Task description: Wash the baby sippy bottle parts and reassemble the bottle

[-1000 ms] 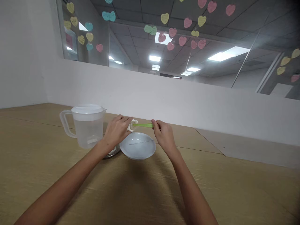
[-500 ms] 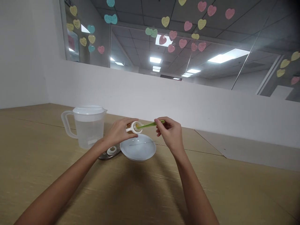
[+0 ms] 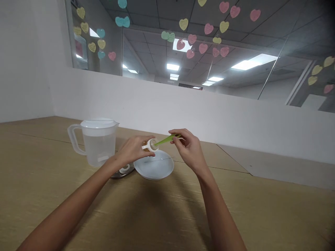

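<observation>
My left hand (image 3: 132, 150) grips a small white plastic bottle-like piece (image 3: 151, 145) with a side tab, its open end facing right. My right hand (image 3: 190, 148) pinches a slim green plastic stick (image 3: 167, 139), whose far end sits in that opening. What the stick reaches inside is hidden. Both hands hover just above a shallow white bowl (image 3: 154, 169). Below my left wrist, a white ring-shaped part (image 3: 125, 169) lies on a metal dish (image 3: 116, 175).
A clear plastic lidded jug (image 3: 98, 144) holding water stands left of my left hand, on a wooden table (image 3: 235, 212). A low white wall (image 3: 183, 113) runs behind the table, with glass above it bearing heart-shaped notes (image 3: 202, 35).
The green stick has tilted, its far end now in the white piece's opening. My hands have moved apart from the close grip of a second ago, and the white piece has turned toward me.
</observation>
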Action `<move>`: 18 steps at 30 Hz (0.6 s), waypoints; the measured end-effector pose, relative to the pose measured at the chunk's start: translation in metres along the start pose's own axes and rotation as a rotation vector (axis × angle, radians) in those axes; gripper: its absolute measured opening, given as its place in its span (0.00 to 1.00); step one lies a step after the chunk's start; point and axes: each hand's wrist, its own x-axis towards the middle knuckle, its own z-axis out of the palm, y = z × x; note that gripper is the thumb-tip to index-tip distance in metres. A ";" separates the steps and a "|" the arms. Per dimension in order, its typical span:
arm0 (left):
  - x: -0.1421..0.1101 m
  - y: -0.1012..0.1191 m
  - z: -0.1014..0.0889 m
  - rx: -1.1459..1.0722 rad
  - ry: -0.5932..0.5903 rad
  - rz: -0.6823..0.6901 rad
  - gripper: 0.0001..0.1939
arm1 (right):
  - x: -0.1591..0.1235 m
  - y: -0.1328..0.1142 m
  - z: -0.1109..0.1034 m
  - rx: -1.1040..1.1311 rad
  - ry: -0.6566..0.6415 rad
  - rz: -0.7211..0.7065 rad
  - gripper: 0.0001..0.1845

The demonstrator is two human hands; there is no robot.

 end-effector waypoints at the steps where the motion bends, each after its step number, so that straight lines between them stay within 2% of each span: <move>1: 0.000 0.000 0.000 0.007 -0.015 -0.003 0.31 | -0.001 -0.001 0.000 -0.015 -0.030 -0.038 0.12; 5: 0.001 -0.002 -0.001 0.021 -0.062 -0.016 0.31 | -0.002 -0.006 -0.002 -0.047 -0.158 -0.066 0.14; 9: 0.002 -0.001 -0.002 -0.023 -0.074 -0.034 0.30 | -0.001 -0.007 -0.008 -0.009 -0.208 -0.023 0.11; 14: 0.001 0.002 -0.002 -0.078 -0.089 -0.074 0.32 | 0.000 -0.001 -0.015 0.003 -0.145 0.064 0.06; 18: 0.001 0.003 0.000 -0.142 -0.105 -0.048 0.29 | 0.000 0.003 -0.013 -0.103 -0.078 0.006 0.08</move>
